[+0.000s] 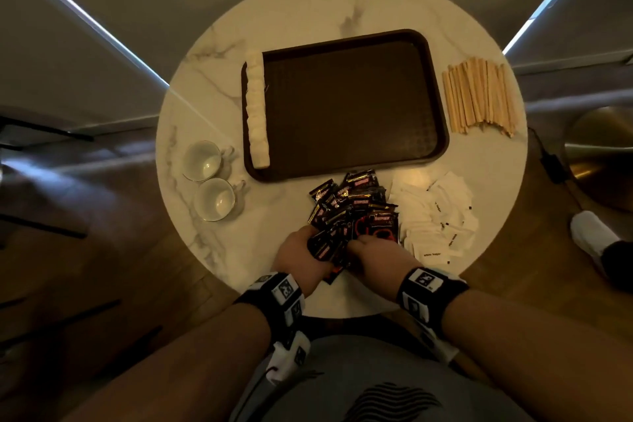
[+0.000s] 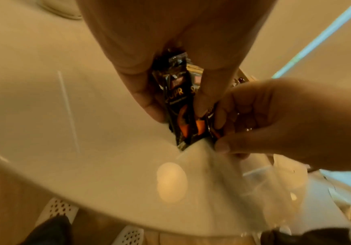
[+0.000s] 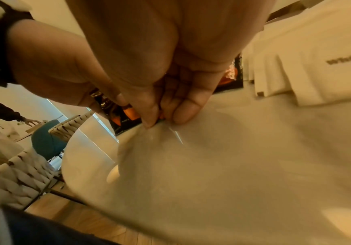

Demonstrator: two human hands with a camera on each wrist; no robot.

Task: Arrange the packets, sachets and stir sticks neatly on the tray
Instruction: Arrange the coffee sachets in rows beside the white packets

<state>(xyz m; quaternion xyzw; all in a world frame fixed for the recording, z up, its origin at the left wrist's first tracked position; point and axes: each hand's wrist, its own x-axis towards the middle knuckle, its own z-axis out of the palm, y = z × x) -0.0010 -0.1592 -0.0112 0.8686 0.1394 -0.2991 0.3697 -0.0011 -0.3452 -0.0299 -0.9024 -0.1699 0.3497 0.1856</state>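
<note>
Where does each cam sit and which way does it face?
Head: above, looking down at the table, tray, sticks; both forearms and hands show.
Left wrist: under the left hand, looking along it at the black packets it grips; the right hand enters.
Right wrist: under the right hand, fingers pinching packets beside white sachets.
All share the packets.

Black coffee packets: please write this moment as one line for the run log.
left hand: grips black coffee packets | right hand: pinches same packets | tray: one white row at left edge | stir sticks: off tray
</note>
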